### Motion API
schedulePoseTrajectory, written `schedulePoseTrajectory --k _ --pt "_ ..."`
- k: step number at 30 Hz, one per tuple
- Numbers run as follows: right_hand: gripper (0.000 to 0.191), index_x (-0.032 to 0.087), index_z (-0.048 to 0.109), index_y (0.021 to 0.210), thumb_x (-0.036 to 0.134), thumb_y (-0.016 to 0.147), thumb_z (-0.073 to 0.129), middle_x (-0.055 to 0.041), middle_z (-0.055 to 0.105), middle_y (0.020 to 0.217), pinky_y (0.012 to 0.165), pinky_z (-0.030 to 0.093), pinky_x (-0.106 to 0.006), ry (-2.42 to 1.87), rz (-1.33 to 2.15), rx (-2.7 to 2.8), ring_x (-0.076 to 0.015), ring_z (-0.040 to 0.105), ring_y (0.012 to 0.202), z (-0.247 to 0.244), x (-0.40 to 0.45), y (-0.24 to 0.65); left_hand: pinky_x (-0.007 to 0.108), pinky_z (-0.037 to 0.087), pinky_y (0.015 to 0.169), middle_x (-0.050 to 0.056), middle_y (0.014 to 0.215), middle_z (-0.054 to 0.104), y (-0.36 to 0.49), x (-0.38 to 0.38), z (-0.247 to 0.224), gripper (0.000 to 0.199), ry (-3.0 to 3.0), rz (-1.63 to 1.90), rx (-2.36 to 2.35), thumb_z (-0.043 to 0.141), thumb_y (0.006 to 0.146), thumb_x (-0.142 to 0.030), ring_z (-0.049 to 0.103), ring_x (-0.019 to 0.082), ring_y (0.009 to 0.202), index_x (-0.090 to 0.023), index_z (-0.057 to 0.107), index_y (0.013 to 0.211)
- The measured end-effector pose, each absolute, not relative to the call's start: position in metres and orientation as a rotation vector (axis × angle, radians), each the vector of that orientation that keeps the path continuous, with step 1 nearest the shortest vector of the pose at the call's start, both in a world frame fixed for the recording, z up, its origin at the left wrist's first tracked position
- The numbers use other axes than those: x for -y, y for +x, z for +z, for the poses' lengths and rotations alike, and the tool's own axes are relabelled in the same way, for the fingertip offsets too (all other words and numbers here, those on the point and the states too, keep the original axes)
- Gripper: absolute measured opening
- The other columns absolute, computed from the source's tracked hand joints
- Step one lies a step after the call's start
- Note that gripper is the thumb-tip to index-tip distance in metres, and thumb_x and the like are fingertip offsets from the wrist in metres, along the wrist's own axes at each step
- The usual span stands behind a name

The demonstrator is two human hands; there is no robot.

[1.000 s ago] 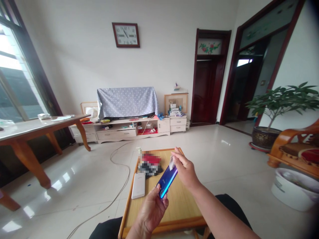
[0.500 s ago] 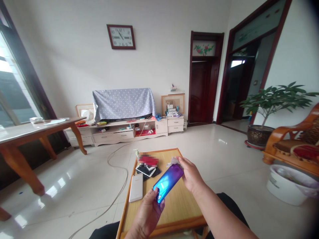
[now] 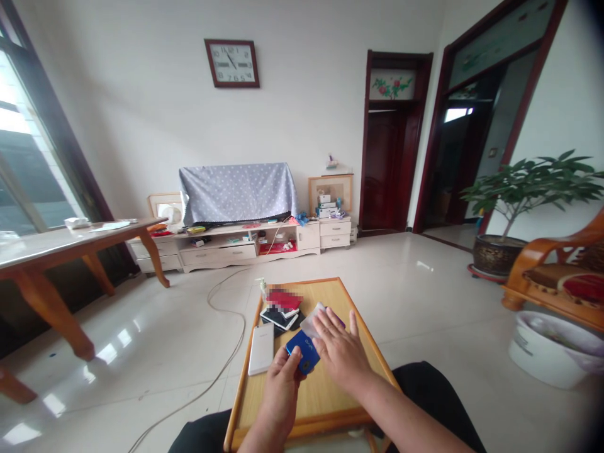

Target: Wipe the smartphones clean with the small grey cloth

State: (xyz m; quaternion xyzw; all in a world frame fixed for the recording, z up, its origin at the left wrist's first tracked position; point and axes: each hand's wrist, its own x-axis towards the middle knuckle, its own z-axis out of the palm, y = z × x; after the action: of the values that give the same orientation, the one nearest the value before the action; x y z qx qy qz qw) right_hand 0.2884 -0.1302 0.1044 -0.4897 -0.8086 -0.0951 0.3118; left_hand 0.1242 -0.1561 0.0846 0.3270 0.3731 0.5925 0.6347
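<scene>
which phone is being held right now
The blue phone, gripped by the left hand; the white phone and white-edged device are down on the small table's left side.

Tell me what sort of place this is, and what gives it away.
Most likely a home's living room: a long low cabinet bears something wide draped in a dotted cloth, a clock hangs above, and a potted plant stands beside a wooden armchair.

Right fingers (image 3: 329, 324) and pale cloth (image 3: 309, 323) hide much of the blue phone (image 3: 302, 347).
</scene>
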Motion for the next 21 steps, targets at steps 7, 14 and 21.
schedulePoseTrajectory --k 7,14,21 --pt "0.061 0.024 0.020 0.158 0.042 0.103 0.039 -0.0077 0.030 0.160 0.122 0.010 -0.060 -1.125 -0.249 2.341 -0.0270 0.026 0.149 0.093 0.143 0.277 0.026 0.048 0.076 0.004 0.101 0.072 0.123 0.152 0.083 0.040 0.756 1.365 -0.909 0.075 0.077 -0.045 0.065 0.016 0.084 -0.025 0.067 0.112" --pt "0.068 0.026 0.023 0.158 0.029 0.095 0.050 -0.0072 0.032 0.160 0.119 0.001 -0.067 -1.156 -0.128 2.369 -0.0295 0.028 0.148 0.074 0.131 0.295 0.019 0.042 0.060 -0.002 0.081 0.065 0.111 0.147 0.066 0.038 0.640 1.382 -0.967 0.079 0.075 -0.042 0.058 0.009 0.066 -0.020 0.064 0.102" --pt "0.044 0.022 0.061 0.134 0.025 0.095 0.038 -0.0083 0.068 0.127 0.099 0.051 -0.037 -1.376 0.433 1.800 -0.0233 0.065 0.115 0.044 0.092 0.333 0.019 0.042 0.052 -0.002 0.072 0.061 0.103 0.139 0.070 0.032 0.487 1.423 -1.069 0.078 0.074 -0.034 0.059 0.009 0.059 -0.017 0.059 0.093"
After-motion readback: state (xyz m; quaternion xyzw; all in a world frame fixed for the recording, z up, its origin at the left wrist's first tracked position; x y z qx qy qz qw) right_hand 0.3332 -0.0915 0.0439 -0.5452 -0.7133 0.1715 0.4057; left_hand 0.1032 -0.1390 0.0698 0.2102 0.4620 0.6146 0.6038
